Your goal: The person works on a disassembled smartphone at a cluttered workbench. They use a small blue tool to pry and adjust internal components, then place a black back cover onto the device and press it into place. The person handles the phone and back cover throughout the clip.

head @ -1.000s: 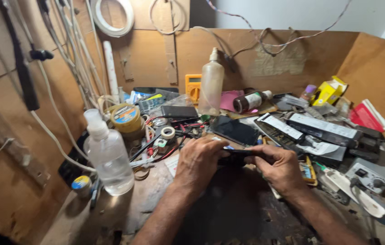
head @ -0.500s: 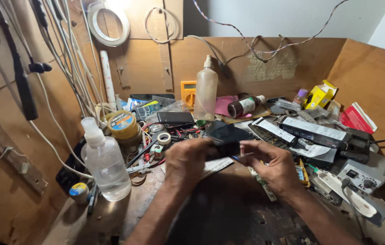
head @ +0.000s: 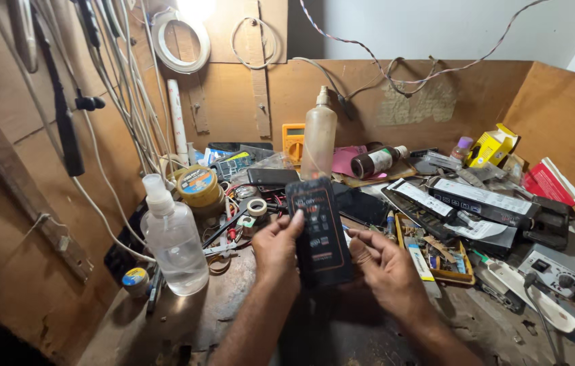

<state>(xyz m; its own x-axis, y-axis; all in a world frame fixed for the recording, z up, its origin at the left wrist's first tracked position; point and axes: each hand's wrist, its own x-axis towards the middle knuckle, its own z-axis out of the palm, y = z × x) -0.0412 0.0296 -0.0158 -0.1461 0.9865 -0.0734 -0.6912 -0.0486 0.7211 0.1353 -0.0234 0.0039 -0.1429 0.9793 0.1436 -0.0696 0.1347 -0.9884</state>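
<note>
While both hands meet over the middle of the workbench (head: pixel 165 325), the scene reads like this, with every place given relative to the black panel:

Black panel: a flat black rectangular device (head: pixel 318 230) with small red and white markings on its face, held upright and slightly tilted above the bench, face toward the camera.

Left hand: the left hand (head: pixel 277 247) grips the panel's left edge; its fingers (head: pixel 295 220) are curled closed, thumb tip pressed on the front face.

Right hand: the right hand (head: pixel 385 268) sits at the panel's lower right edge; its fingers are half-curled, thumb touching the panel's side, though how firmly it grips I cannot tell.

Spray bottle: a clear plastic bottle (head: pixel 173 240) stands upright well to the left of the panel.

Tape roll: a yellow tin-like roll (head: pixel 197 186) lies to the upper left of the panel, behind the spray bottle.

Tall bottle: a cloudy squeeze bottle (head: pixel 319 139) stands straight behind the panel, near the back wall.

Multimeter: a small orange meter (head: pixel 293 139) leans just left of the tall bottle, behind the panel.

Parts tray: a yellow tray (head: pixel 436 251) of small pieces lies to the right of the panel, just beyond the right hand.

Long black units: flat black boxes (head: pixel 484 203) with white labels lie farther right of the panel.
</note>
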